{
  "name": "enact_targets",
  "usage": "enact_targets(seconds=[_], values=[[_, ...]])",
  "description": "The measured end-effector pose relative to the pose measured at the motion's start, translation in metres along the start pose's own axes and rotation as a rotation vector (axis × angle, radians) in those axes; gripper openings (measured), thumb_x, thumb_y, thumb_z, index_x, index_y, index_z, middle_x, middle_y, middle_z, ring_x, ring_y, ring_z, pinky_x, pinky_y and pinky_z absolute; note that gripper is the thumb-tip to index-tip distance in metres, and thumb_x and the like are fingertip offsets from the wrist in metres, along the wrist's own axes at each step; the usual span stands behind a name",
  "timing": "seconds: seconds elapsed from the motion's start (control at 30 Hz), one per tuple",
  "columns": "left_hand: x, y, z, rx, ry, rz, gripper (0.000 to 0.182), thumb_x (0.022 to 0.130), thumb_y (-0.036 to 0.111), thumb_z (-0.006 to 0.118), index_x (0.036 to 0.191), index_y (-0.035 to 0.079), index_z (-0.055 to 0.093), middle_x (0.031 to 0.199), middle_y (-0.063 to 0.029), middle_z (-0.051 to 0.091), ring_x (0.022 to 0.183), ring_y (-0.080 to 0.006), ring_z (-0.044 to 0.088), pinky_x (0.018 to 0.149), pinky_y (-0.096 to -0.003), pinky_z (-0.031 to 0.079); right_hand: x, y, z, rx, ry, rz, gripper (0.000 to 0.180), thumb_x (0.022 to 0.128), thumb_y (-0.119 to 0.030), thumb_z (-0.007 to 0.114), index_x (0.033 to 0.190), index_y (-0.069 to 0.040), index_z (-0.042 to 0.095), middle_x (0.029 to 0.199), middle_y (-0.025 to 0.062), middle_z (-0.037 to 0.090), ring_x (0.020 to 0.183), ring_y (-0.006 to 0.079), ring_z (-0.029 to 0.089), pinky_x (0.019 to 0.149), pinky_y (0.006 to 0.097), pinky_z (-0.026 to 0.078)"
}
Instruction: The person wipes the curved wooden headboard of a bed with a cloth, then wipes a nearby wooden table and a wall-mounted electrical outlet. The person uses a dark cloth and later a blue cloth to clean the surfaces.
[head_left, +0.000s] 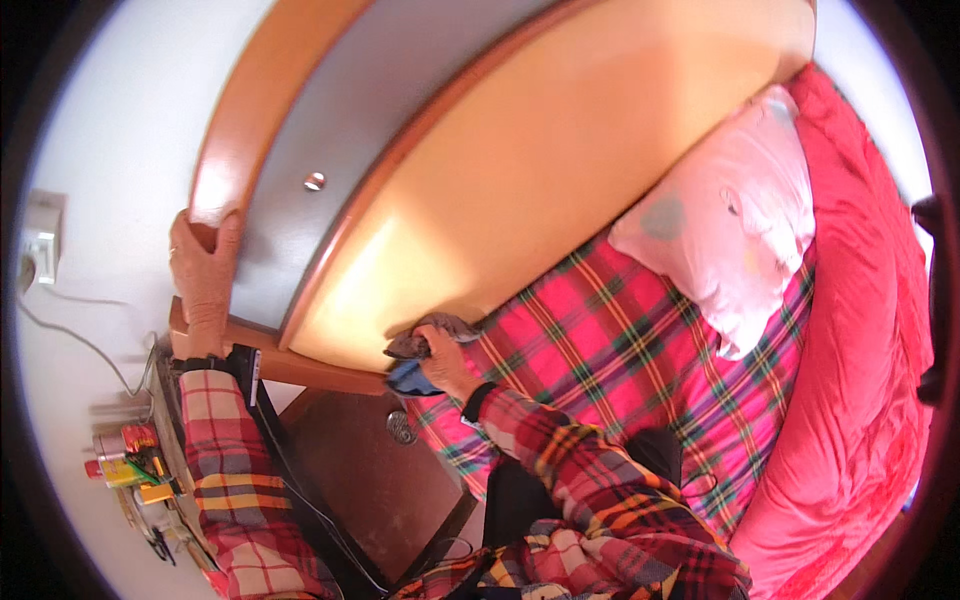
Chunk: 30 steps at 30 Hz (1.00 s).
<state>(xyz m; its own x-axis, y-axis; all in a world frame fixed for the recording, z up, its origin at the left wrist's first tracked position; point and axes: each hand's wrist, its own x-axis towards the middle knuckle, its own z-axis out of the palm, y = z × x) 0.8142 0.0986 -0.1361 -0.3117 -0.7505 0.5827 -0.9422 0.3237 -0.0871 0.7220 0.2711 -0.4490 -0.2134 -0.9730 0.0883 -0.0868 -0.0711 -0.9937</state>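
A wooden headboard (480, 172) rises in front of me, with a light tan panel, a grey band and an orange-brown outer rail (247, 112). My left hand (204, 262) grips that rail near its left end, thumb on one side and fingers on the other. In my right hand (448, 360) is a crumpled grey-brown cloth (409, 343), pressed at the lower left corner of the tan panel, by the mattress edge. Blue fabric (412, 377) shows just under the hand; whether it belongs to the same cloth I cannot tell.
A pink pillow (720, 217) lies on the plaid bed sheet (600, 330), beside a bunched red blanket (840, 337). Left of the bed stands a brown cabinet (360, 465) with a round knob (401, 427). Small items (135, 465) crowd the far left, below a wall socket (45, 236) with cords.
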Motion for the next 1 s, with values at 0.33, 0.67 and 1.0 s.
enact_targets(seconds=[0.33,0.67,1.0], values=[[0.000,0.002,-0.006,0.015,0.003,0.057,0.068,0.079,0.050,0.056,0.115,-0.006,0.040,0.109,-0.0262,0.050,0.098,-0.0406,0.050,0.081,-0.0464,0.041,0.183,-0.115,-0.269,-0.385,0.772,-0.439,0.027,0.071,-0.003,0.057,0.098,-0.002,0.056,0.095,0.0170,0.059,0.093,0.0353,0.054,0.081,0.0395,0.042],[0.001,0.000,-0.004,0.042,0.073,0.076,0.068,0.080,0.053,0.053,0.114,-0.006,0.043,0.106,-0.0259,0.053,0.098,-0.0394,0.051,0.082,-0.0458,0.042,0.134,-0.119,-0.060,-0.762,0.423,-0.768,0.033,0.064,-0.004,0.053,0.096,-0.012,0.057,0.074,0.0074,0.043,0.068,0.0271,0.044,0.057,0.0384,0.032],[-0.021,-0.047,0.014,-0.151,-0.022,0.136,0.069,0.078,0.046,0.059,0.122,-0.003,0.039,0.109,-0.0259,0.052,0.105,-0.0388,0.049,0.087,-0.0426,0.040,0.035,-0.039,0.029,-0.679,-0.351,-0.930,0.020,0.073,-0.021,0.051,0.090,-0.013,0.058,0.085,0.0047,0.050,0.084,0.0197,0.049,0.070,0.0357,0.040]])
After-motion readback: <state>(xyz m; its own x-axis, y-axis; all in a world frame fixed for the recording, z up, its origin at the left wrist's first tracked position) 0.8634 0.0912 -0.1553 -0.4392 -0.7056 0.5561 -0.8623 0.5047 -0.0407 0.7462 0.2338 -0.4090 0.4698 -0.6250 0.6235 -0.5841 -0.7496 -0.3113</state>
